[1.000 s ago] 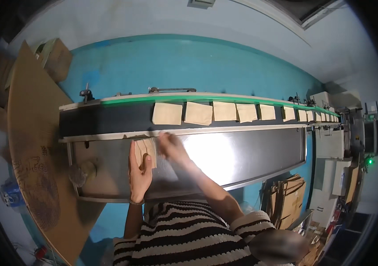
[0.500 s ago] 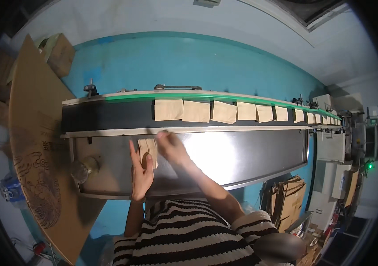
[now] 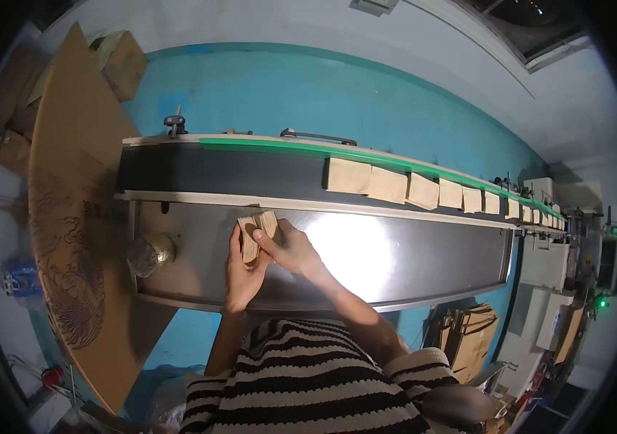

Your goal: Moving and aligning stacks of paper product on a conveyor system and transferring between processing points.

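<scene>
A stack of tan paper pieces stands on edge between my hands, above the metal tray table. My left hand is wrapped round its left side and underside. On the right side, my right hand grips the stack, thumb across its front and fingers behind. A gap at the top splits the stack into two parts, the right part leaning outward. Beyond my hands runs a dark conveyor belt, where a row of flat tan paper pieces stretches away to the right.
The metal tray table has a raised rim. A roll of clear tape sits at its left end. A large cardboard sheet stands on the left. A green guide strip edges the belt; flattened cardboard leans at the lower right.
My right hand has come from beside the belt's near edge to the stack and now grips it. The stack has opened into two parts. The paper row on the belt has shifted right.
</scene>
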{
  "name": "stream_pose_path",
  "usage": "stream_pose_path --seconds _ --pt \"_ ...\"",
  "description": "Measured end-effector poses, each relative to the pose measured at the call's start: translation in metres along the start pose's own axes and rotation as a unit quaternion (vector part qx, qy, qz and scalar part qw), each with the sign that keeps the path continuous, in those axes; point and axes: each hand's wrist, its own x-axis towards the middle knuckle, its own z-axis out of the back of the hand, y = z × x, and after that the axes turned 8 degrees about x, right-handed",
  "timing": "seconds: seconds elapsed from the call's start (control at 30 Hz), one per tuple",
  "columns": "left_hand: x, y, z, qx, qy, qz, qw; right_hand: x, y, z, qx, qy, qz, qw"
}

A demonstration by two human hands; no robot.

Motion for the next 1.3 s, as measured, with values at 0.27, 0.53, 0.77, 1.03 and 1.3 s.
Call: stream_pose_path --seconds 0.27,0.53,0.77,1.03,1.3 --pt "0.005 -0.026 -0.014 -0.134 0.025 0.037 0.990 0.002 -0.042 0.006 0.236 0.012 -0.026 0.971" --pt "0.135 -0.044 -0.028 0.412 -0.106 -0.338 0.840 0.034 -0.070 0.068 0.407 -0.223 0.006 0.886" --pt "0.107 0.002 -0.025 0.378 -0.093 -0.340 0.856 -0.061 -0.115 0.001 0.140 -0.174 0.057 0.973" --pt "-0.113 0.020 0.019 0.335 0.003 -0.306 0.891 -0.184 -0.080 -0.087 0.078 -0.217 0.171 0.958" --pt "-0.351 0.105 0.208 0.287 -0.162 -0.192 0.924 -0.301 -0.067 -0.287 0.118 0.175 0.184 0.960"
